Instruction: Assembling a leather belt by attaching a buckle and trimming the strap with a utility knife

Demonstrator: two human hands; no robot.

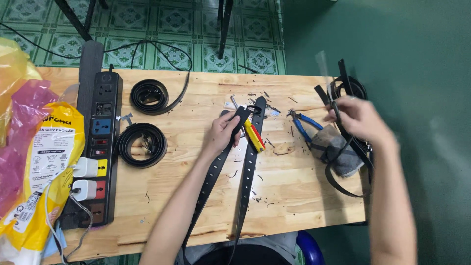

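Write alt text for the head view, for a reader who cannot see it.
A person's left hand grips a black belt strap on a wooden table, while the right hand reaches a pile of black belts. Blue-handled pliers lie between.

**Colours and patterns on the bench**

Wooden table (196, 206) pale tan, grained. Black belt straps (248, 167) at centre; two black coiled belts (142, 145) at 9 o'clock. Utility knife (254, 136) yellow and red. Pliers (305, 125) blue-handled, cloth (333, 147) grey at 3 o'clock. Power strip (100, 147) black, plugs white. Bag (39, 176) yellow. Floor tiles (171, 24) green, ornamental pattern, at 12 o'clock.
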